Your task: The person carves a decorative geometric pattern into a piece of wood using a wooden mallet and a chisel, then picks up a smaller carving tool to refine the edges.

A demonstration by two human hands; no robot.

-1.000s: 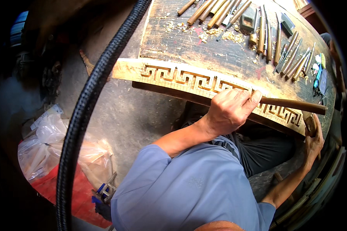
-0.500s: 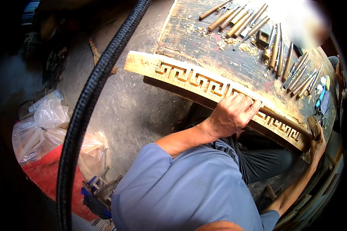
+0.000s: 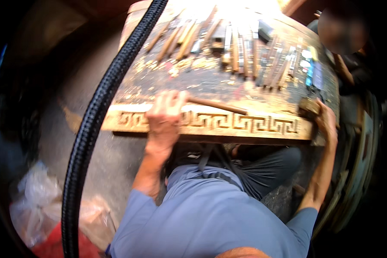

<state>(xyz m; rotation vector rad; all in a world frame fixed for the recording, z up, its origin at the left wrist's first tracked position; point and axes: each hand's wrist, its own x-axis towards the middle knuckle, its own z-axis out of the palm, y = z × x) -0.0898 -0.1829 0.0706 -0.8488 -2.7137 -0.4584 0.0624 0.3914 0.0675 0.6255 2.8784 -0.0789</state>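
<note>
A long pale wooden board (image 3: 305,129), carved with a Greek-key fretwork, lies along the near edge of the workbench. Over its left part, my left hand (image 3: 164,112) is closed round a tool with a long brown wooden handle (image 3: 217,104). The handle points right across the board; my fingers hide the tool's other end. By the board's right end my right hand (image 3: 327,119) grips a small wooden block (image 3: 308,107), its fingers partly hidden and blurred. The handle's tip and the block are apart.
Several wooden-handled chisels (image 3: 235,51) lie in a row across the bench (image 3: 146,81), with wood shavings (image 3: 193,63) before them. Blue and white items (image 3: 310,71) lie at the right. A black braided cable (image 3: 96,112) crosses the view. Plastic bags (image 3: 38,206) stand lower left.
The view has swung, so the board now looks nearly level. The tool's handle has come away from the right hand and block, and my left hand sits farther left along the board.
</note>
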